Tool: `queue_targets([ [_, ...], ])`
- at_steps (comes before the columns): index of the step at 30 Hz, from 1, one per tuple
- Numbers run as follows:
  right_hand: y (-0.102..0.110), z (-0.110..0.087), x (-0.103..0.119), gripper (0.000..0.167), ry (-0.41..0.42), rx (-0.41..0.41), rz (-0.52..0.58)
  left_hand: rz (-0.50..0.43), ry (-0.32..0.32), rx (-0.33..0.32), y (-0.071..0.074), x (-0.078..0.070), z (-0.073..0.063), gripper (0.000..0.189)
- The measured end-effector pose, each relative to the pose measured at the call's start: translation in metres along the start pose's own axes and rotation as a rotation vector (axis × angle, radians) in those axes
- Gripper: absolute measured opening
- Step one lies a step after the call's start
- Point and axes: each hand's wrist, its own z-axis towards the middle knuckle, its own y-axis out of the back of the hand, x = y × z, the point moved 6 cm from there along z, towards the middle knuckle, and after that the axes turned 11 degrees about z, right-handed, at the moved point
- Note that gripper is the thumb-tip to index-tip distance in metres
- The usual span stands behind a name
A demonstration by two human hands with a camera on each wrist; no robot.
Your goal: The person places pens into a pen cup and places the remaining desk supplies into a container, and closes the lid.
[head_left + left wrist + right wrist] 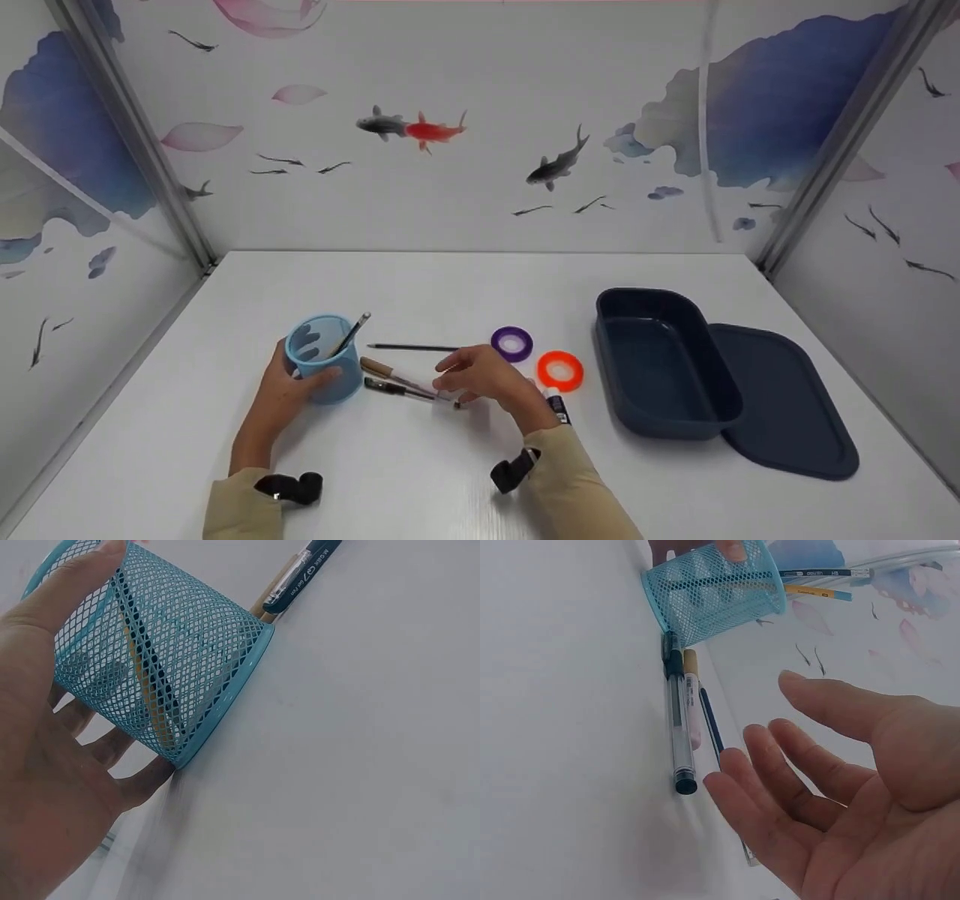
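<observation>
Your left hand (279, 391) grips a blue mesh cup (341, 381) containing pencils (825, 573); your right hand (486, 375) is loosely spread near pens (385, 387). Open dark box (667, 375) on white table (405, 480), printed wall (480, 202) behind.

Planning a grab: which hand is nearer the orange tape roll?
Right: the right hand is left of the orange tape roll; the left hand, farther left, holds the blue mesh pencil cup.
</observation>
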Motion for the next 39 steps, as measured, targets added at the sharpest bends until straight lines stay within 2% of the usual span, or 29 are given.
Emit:
queue_targets([
  [5,0.0,-0.001,-0.007,0.034,-0.036,0.003,-0.047,0.005,0.002,-0.005,0.0,-0.001,0.0,0.103],
  [13,-0.002,0.0,-0.012,0.042,0.004,0.021,-0.032,0.029,0.013,-0.007,0.001,-0.001,0.001,0.105],
  [21,-0.002,0.0,-0.012,0.038,0.023,0.01,-0.098,0.025,0.005,-0.006,0.0,-0.002,0.001,0.106],
  [31,-0.004,0.0,-0.016,0.037,-0.014,-0.035,-0.117,0.012,0.013,0.002,-0.002,-0.001,-0.002,0.106],
  [39,-0.003,0.004,-0.015,0.035,0.036,-0.019,-0.129,0.006,0.006,-0.003,0.0,-0.002,-0.002,0.103],
])
